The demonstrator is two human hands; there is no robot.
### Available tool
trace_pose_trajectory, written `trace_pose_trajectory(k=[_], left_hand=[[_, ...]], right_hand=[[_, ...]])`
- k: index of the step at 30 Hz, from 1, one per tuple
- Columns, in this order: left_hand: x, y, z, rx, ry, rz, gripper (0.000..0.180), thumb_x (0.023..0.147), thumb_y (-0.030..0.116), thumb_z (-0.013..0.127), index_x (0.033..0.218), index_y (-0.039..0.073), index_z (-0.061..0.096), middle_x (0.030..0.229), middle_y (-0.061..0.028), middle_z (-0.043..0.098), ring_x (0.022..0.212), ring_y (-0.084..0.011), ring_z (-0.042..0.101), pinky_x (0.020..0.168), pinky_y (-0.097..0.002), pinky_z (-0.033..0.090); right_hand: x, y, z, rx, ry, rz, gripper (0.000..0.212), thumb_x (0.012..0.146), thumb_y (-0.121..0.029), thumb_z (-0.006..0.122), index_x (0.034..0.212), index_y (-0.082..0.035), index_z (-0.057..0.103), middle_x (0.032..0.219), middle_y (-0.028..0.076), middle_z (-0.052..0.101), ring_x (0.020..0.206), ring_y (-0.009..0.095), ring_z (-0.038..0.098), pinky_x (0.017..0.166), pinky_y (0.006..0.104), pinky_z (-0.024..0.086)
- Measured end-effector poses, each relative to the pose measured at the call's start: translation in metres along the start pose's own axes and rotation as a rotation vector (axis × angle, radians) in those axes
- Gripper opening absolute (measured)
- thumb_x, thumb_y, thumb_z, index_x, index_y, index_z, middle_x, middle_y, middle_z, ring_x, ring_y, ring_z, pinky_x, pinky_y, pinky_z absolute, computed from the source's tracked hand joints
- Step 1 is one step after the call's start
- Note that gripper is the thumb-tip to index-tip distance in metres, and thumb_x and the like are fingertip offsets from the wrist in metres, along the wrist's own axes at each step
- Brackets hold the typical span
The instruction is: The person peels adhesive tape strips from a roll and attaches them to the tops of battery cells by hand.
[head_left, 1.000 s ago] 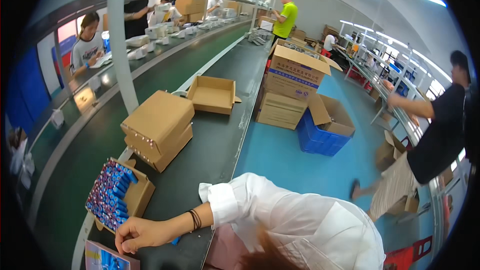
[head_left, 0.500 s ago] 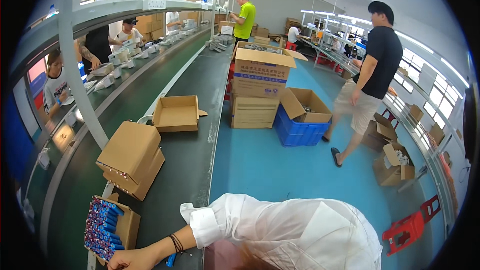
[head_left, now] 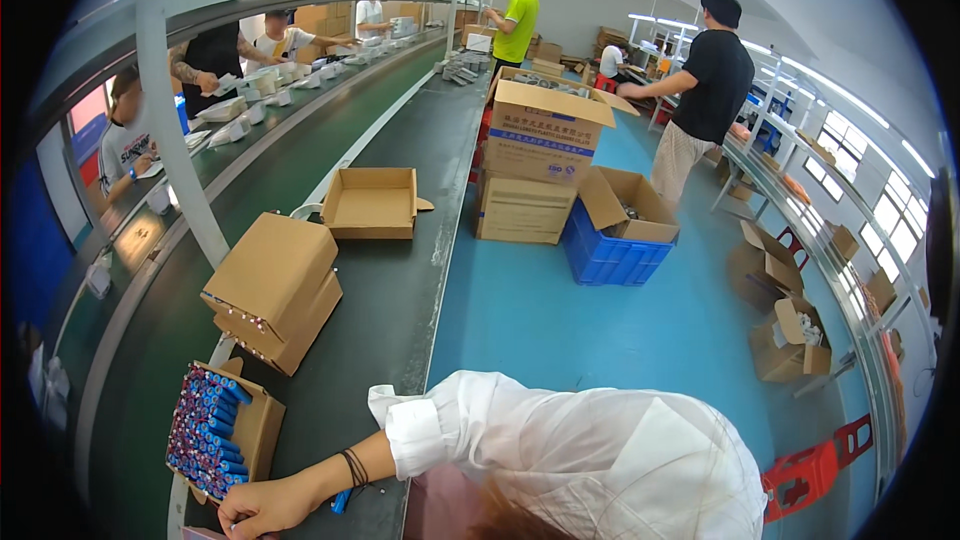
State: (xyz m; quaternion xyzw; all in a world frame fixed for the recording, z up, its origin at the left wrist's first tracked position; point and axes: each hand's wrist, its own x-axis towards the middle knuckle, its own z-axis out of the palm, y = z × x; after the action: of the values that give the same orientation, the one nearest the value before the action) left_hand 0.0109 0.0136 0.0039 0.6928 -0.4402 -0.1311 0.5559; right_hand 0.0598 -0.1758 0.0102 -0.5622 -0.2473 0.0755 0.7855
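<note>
My right hand (head_left: pixel 268 506) is at the lower left, at the end of a white sleeve with dark bands at the wrist. Its fingers are curled closed, their tips partly cut off by the lower edge, so what they hold is unclear. Just beyond it, an open cardboard box (head_left: pixel 262 432) lies tilted, packed with several blue cylindrical battery cells (head_left: pixel 215 418) with red and white ends. Beside my wrist, a small blue cylinder (head_left: pixel 342 500) rests on the dark bench. My left hand is out of view.
Stacked closed cartons (head_left: pixel 275 275) and a shallow cardboard tray (head_left: pixel 370 205) stand farther along the bench (head_left: pixel 400 270). A metal post (head_left: pixel 165 110) rises on the left. Large cartons (head_left: pixel 540 140), a blue crate (head_left: pixel 615 248) and a red stool (head_left: pixel 805 480) are on the floor. Several people work around.
The view has shifted slightly. My right hand stays beside the battery box, its fingers showing a little more. The person in black has walked farther away, one arm now stretched out.
</note>
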Motion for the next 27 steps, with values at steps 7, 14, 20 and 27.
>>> trace_pose_trajectory(k=[7,14,20,27], left_hand=[[0.007,0.018,-0.001,0.182,0.052,0.051,0.016,0.073,-0.005,0.061,0.087,-0.002,0.053,0.088,-0.0134,0.054,0.069,-0.0152,0.052,0.062,-0.0251,0.046],[0.011,0.040,0.016,0.185,0.155,-0.041,0.006,0.072,-0.001,0.061,0.077,0.000,0.057,0.081,-0.0123,0.058,0.071,-0.0215,0.053,0.066,-0.0287,0.043],[0.003,0.015,0.018,0.003,0.185,-0.087,0.006,0.065,0.003,0.065,0.066,-0.001,0.060,0.068,-0.0121,0.061,0.070,-0.0228,0.059,0.066,-0.0319,0.046],[0.005,0.016,0.012,-0.097,-0.017,0.088,0.008,0.070,0.005,0.066,0.071,-0.001,0.062,0.079,-0.0129,0.062,0.077,-0.0231,0.059,0.069,-0.0322,0.046]], right_hand=[[-0.012,-0.021,0.005,-0.246,0.006,-0.036,0.013,0.083,-0.011,0.048,0.078,0.001,0.050,0.060,0.005,0.056,0.049,0.009,0.053,0.045,0.0214,0.040],[-0.015,-0.019,0.007,-0.367,0.038,-0.151,0.012,0.079,-0.009,0.049,0.075,0.002,0.052,0.057,0.007,0.056,0.049,0.012,0.054,0.046,0.0239,0.042],[0.023,-0.003,0.027,-0.856,-0.113,-0.518,0.020,0.076,-0.007,0.052,0.093,0.001,0.055,0.073,0.016,0.055,0.069,0.029,0.054,0.061,0.0371,0.043],[0.068,-0.019,0.090,-0.931,-0.291,-0.520,0.026,0.073,-0.004,0.054,0.098,-0.001,0.059,0.093,0.017,0.059,0.084,0.030,0.057,0.072,0.0351,0.045]])
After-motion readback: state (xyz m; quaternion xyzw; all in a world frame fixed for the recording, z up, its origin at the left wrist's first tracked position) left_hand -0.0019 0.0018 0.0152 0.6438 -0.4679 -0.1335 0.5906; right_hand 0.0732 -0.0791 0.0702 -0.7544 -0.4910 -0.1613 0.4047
